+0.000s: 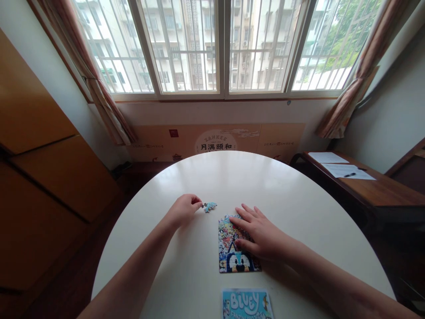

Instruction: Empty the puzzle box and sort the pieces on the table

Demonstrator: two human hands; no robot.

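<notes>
A jigsaw puzzle [229, 246], largely assembled, lies on the round white table, with a blue dog's face along its lower edge and a crowded colourful pattern above. My right hand [257, 228] rests over its upper right part, fingers spread, hiding that area. To the upper left is a small heap of loose light-blue jigsaw pieces [210, 207]. My left hand [186, 210] is at the heap's left side, thumb and fingertips pinched at a small dark jigsaw piece [204, 205]. Nearer me lies a light-blue Bluey picture card or box [246, 303], cut off by the frame's lower edge.
The round white table [299, 195] has its curved far edge before a printed cardboard panel [245, 137]. On the right, a wooden side table [388, 190] carries papers [335, 169] and a dark pen [350, 174]. Wooden cabinets [40, 186] stand left.
</notes>
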